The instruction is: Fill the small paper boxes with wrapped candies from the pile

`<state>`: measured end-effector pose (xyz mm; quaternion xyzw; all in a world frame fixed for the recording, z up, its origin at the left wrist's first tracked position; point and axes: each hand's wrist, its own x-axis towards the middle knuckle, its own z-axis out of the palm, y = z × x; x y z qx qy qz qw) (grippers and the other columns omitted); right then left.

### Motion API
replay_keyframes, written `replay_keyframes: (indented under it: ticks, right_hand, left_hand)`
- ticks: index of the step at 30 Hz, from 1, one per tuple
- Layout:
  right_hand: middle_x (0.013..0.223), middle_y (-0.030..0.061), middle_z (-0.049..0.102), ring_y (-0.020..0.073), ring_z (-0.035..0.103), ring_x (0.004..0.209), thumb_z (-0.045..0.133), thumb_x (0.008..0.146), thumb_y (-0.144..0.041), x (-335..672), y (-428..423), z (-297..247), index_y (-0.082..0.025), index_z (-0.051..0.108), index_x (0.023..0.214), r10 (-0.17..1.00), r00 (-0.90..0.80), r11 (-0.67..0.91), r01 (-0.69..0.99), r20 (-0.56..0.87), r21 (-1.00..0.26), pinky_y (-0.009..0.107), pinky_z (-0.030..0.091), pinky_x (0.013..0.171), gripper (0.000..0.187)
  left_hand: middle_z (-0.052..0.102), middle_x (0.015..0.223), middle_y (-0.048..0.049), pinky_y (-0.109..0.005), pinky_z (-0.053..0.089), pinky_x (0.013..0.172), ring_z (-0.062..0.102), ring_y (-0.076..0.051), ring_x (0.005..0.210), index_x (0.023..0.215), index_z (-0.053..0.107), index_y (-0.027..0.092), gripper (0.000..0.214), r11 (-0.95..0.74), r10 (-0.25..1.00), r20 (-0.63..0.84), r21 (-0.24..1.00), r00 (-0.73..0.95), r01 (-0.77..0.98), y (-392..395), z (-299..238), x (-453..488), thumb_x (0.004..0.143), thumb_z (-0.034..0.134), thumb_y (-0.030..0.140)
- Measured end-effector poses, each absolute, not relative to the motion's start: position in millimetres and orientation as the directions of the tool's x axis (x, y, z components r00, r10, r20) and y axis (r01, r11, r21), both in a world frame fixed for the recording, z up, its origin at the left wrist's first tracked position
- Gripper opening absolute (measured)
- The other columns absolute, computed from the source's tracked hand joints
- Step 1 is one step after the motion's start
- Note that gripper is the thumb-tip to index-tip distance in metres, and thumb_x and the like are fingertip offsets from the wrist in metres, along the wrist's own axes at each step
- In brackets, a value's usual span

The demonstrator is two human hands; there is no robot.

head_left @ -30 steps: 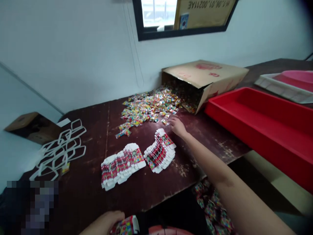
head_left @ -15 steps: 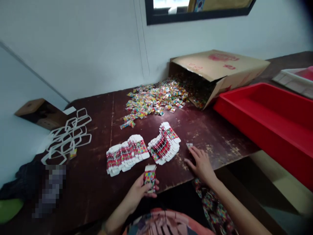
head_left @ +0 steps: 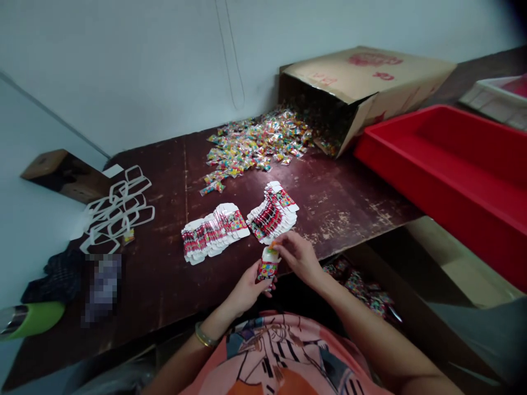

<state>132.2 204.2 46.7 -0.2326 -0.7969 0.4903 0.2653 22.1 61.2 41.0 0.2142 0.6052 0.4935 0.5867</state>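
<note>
My left hand [head_left: 247, 288] is closed round a small printed carton [head_left: 268, 269], held upright with its white top end open. At that opening, my right hand [head_left: 300, 255] pinches a small wrapped candy [head_left: 272, 248], orange and greenish; part of it is hidden by the fingers. Just beyond my hands lie two fanned rows of flattened cartons, the left row [head_left: 214, 233] and the right row [head_left: 272, 214]. Farther back is a loose heap of wrapped candies [head_left: 255, 142].
A cardboard box [head_left: 370, 74] lies on its side, candies spilling from its mouth. A red tray [head_left: 444, 181] stands at the right. White loop frames [head_left: 117, 211] and a wooden block [head_left: 68, 175] are at the left. Below the table edge, an open box holds filled cartons [head_left: 364, 288].
My right hand has moved left from the tabletop to the carton's mouth, bringing a small candy with it. The left hand has raised the carton slightly. The camera view has tilted down.
</note>
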Motion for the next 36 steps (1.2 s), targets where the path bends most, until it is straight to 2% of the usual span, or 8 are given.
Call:
replay_keyframes:
  ticks: [6,10,14,18,22,27,33,36]
  right_hand:
    - [0.120,0.0063,0.059,0.0227,0.050,0.108,0.051,0.092,-0.030,131,186,44,-0.022,0.069,0.086,0.489,-0.832,0.454,-0.015,0.264,-0.891,0.042,0.035,0.098,0.020]
    - [0.105,0.0054,0.060,0.0123,0.057,0.072,0.058,0.086,-0.035,135,172,32,-0.022,0.063,0.102,0.673,-0.737,-0.178,-0.083,-0.060,-0.980,0.028,0.049,0.069,0.022]
    - [0.087,-0.0005,0.058,0.0084,0.054,0.060,0.071,0.070,-0.027,134,174,23,-0.021,0.061,0.101,0.421,-0.855,-0.605,-0.015,-0.303,-0.796,0.021,0.047,0.053,0.033]
    - [0.092,0.0029,0.059,0.0127,0.059,0.075,0.067,0.076,-0.026,137,175,31,-0.018,0.070,0.092,0.492,-0.864,-0.238,-0.018,-0.105,-0.971,0.026,0.051,0.066,0.018]
    - [0.108,0.0067,0.061,0.0150,0.059,0.099,0.056,0.089,-0.031,137,172,39,-0.020,0.068,0.110,0.552,-0.806,0.263,-0.076,0.215,-0.962,0.027,0.045,0.091,0.026]
    - [0.095,0.0044,0.067,0.0118,0.063,0.086,0.060,0.087,-0.037,137,175,31,-0.017,0.071,0.103,0.644,-0.744,0.202,-0.061,0.179,-0.978,0.020,0.048,0.079,0.028]
    - [0.107,0.0067,0.067,0.0131,0.059,0.096,0.060,0.088,-0.029,142,174,15,-0.016,0.069,0.108,0.534,-0.780,0.480,-0.040,0.327,-0.877,0.023,0.043,0.090,0.026]
    - [0.104,0.0060,0.069,0.0122,0.060,0.095,0.058,0.090,-0.028,167,188,22,-0.017,0.068,0.108,0.530,-0.795,0.456,-0.024,0.293,-0.890,0.023,0.044,0.089,0.024]
  left_hand:
    - [0.063,0.088,-0.0060,-0.025,0.051,0.053,0.060,-0.016,0.069,0.115,0.055,0.012,0.049,0.336,0.821,-0.449,0.879,-0.352,-0.338,56,47,20,0.080,0.060,0.047]
    - [0.066,0.078,-0.0104,-0.026,0.050,0.052,0.062,-0.019,0.067,0.099,0.065,0.008,0.064,0.361,0.795,-0.507,0.837,-0.334,-0.411,58,47,15,0.085,0.037,0.064]
    - [0.068,0.083,-0.0080,-0.024,0.049,0.057,0.062,-0.020,0.075,0.097,0.067,0.013,0.043,0.408,0.847,-0.467,0.877,-0.254,-0.252,62,51,8,0.083,0.052,0.051]
    - [0.069,0.090,-0.0061,-0.023,0.049,0.062,0.062,-0.020,0.081,0.098,0.067,0.015,0.033,0.456,0.862,-0.459,0.888,-0.215,-0.066,67,50,0,0.080,0.059,0.041]
    - [0.071,0.096,-0.0071,-0.030,0.053,0.071,0.065,-0.024,0.086,0.108,0.065,0.014,0.042,0.477,0.808,-0.524,0.850,-0.270,-0.222,70,41,-6,0.079,0.057,0.044]
    - [0.069,0.112,-0.0087,-0.035,0.051,0.090,0.059,-0.031,0.111,0.115,0.063,0.015,0.054,0.507,0.799,-0.554,0.830,-0.235,-0.234,64,39,-9,0.071,0.070,0.046]
    - [0.067,0.120,-0.0049,-0.036,0.053,0.089,0.058,-0.031,0.114,0.123,0.057,0.025,0.069,0.637,0.657,-0.726,0.679,-0.204,-0.365,62,41,1,0.062,0.077,0.051]
    - [0.064,0.125,-0.0061,-0.039,0.051,0.093,0.056,-0.031,0.116,0.125,0.055,0.025,0.066,0.636,0.656,-0.746,0.629,-0.117,-0.447,71,44,13,0.068,0.073,0.052]
